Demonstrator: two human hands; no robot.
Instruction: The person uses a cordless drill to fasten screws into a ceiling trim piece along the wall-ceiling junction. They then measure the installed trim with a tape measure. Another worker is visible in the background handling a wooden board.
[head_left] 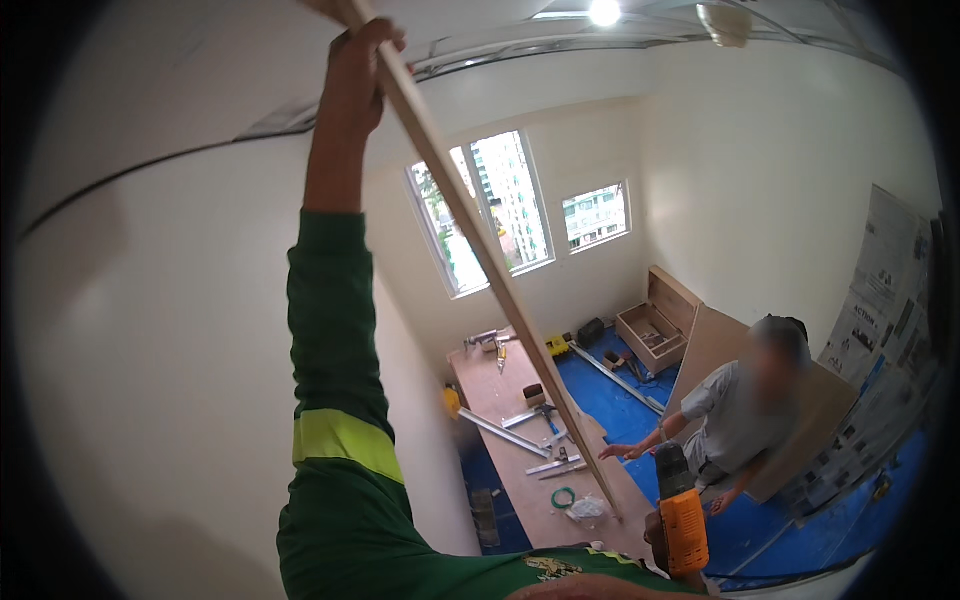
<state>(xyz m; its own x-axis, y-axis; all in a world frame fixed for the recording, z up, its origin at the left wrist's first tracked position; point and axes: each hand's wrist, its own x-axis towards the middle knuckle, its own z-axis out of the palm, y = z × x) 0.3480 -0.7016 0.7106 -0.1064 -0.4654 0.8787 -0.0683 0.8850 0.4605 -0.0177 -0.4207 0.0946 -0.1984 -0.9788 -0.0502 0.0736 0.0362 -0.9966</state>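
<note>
My left hand [365, 65] is raised near the ceiling, wrapped round a long wooden batten [470, 235]. The batten slopes down across the view toward the plywood worktop [480, 400]. Low at the right, my right hand [655, 530], partly hidden, grips an orange and black power tool [682, 530]. A co-worker in a grey shirt [735, 410] stands to the right, with one hand [625, 450] reaching out beside the batten's lower part, fingers apart; I cannot tell if it touches it.
Metal squares [530, 445], tools and a bag [590, 510] lie on the worktop. An open wooden box [650, 340] and tools rest on blue sheeting [610, 405]. Plywood panels [710, 335] and newspaper [870, 280] are at the right. Walls, windows [595, 215] and ceiling framing surround the space.
</note>
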